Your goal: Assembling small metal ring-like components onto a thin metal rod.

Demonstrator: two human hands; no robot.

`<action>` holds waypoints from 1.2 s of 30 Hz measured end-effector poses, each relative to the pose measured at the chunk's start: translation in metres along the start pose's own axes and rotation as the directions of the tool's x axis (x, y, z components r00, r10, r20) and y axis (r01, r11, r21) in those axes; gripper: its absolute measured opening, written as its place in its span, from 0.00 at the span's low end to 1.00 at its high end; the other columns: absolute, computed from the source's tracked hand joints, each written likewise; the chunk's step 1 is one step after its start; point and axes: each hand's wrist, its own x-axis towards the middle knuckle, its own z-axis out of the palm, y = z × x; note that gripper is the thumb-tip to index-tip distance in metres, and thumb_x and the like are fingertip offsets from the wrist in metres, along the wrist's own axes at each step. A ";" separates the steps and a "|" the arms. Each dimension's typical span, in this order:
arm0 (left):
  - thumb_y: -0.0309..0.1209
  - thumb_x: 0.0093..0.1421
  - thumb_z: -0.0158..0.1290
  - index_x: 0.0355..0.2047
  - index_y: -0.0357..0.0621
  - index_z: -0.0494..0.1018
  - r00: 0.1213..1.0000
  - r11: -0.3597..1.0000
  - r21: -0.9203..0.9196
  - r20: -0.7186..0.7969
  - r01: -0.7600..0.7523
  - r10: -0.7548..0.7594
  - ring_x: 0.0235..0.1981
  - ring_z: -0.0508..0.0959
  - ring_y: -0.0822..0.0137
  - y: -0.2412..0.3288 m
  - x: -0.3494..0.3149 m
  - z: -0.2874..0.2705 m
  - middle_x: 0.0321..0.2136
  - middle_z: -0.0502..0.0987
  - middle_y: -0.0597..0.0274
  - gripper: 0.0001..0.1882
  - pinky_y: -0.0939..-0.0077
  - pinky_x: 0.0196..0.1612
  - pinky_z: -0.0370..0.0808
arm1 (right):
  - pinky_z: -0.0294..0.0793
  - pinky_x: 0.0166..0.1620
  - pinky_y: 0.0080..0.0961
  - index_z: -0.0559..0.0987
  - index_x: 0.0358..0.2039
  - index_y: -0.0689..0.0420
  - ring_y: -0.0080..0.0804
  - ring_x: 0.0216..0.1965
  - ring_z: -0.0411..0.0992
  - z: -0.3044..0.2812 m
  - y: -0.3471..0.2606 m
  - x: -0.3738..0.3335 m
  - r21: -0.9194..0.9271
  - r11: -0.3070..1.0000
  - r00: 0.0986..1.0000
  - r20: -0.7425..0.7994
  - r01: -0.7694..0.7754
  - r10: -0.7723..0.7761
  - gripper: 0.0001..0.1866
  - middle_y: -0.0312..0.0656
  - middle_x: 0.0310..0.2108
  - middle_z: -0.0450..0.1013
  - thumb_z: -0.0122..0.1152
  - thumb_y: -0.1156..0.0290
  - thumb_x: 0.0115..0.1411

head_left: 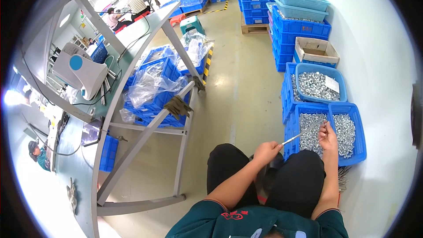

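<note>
A thin metal rod (303, 132) slants across above the blue crates at my right. My left hand (267, 152) is closed round its near end. At its far end the fingers of my right hand (327, 137) are pinched together; any small part between them is too small to make out. Below the rod, a blue crate (301, 107) holds many small silver metal parts. Beside it, under my right hand, a blue basket (362, 143) holds more of them. Several thin metal rods (343, 178) lie near my right forearm.
Another blue basket (341, 77) of metal parts, an open cardboard box (317, 42) and stacked crates (288, 37) line the right wall. On my left stands a metal-framed workbench (150, 139), with plastic-covered blue crates (154, 77) beyond it. People (136, 4) sit far back.
</note>
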 end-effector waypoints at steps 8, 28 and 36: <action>0.46 0.56 0.46 0.26 0.41 0.73 0.999 0.998 0.062 0.049 -0.018 0.015 0.25 0.73 0.53 0.005 -0.005 -0.006 0.20 0.73 0.51 0.20 0.62 0.29 0.68 | 0.53 0.15 0.09 0.70 0.33 0.59 0.15 0.16 0.56 0.017 -0.004 -0.011 -0.056 0.998 0.999 0.037 -0.004 0.006 0.11 0.33 0.20 0.63 0.56 0.65 0.56; 0.45 0.55 0.47 0.23 0.39 0.71 0.997 0.997 0.011 0.025 -0.076 0.075 0.22 0.71 0.55 0.012 -0.011 -0.023 0.18 0.71 0.52 0.19 0.64 0.27 0.67 | 0.45 0.11 0.08 0.72 0.26 0.60 0.09 0.10 0.50 0.052 -0.032 -0.037 -0.697 0.711 0.988 0.156 0.094 0.022 0.09 0.27 0.13 0.58 0.57 0.67 0.55; 0.48 0.55 0.45 0.23 0.45 0.73 0.998 0.998 0.061 -0.052 -0.027 0.030 0.27 0.73 0.51 0.016 -0.003 -0.010 0.21 0.73 0.53 0.20 0.59 0.28 0.68 | 0.44 0.13 0.10 0.73 0.27 0.59 0.11 0.12 0.49 0.077 0.032 -0.043 -0.693 0.719 0.960 0.163 -0.051 0.225 0.07 0.25 0.14 0.55 0.54 0.69 0.56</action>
